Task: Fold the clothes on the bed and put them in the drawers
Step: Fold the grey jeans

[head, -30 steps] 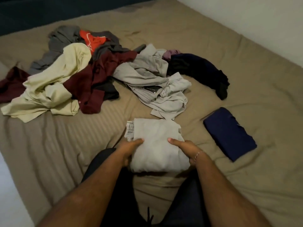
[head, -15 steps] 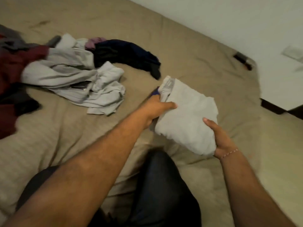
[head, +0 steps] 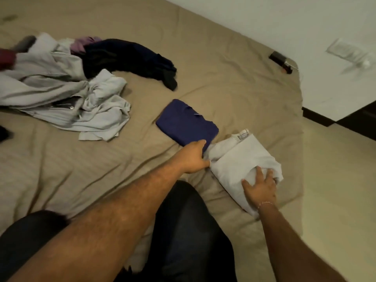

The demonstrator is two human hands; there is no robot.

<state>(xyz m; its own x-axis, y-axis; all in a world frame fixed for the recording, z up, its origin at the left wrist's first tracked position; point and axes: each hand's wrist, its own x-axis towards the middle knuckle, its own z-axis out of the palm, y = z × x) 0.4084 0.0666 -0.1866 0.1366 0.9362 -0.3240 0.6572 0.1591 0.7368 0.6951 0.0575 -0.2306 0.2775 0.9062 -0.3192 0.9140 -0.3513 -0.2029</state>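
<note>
Clothes lie loose at about ten o'clock on the tan striped bedsheet [head: 61, 169]: a crumpled pale grey shirt with a dark label [head: 67, 102] spreads widest there, with a small bunched lilac garment [head: 83, 42] behind it at eleven o'clock and a rumpled black-and-navy garment [head: 130, 58] trailing off to its right. Near the centre, a neatly folded navy-blue T-shirt [head: 186, 123] lies flat on the sheet, well apart from the loose heap. The left hand [head: 193, 157] reaches in just below it, at about one o'clock from the knees, with its fingers tucked under the near left edge of a folded white cloth garment [head: 242, 157]; whether those fingers are curled or straight cannot be told. That white bundle rests on the sheet at roughly three o'clock, touching the navy T-shirt's lower corner. The right hand [head: 260, 188] lies on top of the bundle's near right end, fingers spread and pressing flat, a thin bracelet at the wrist. Farther right, at one o'clock by the mattress corner, sits a small dark box-shaped object [head: 279, 61], blurred.
</note>
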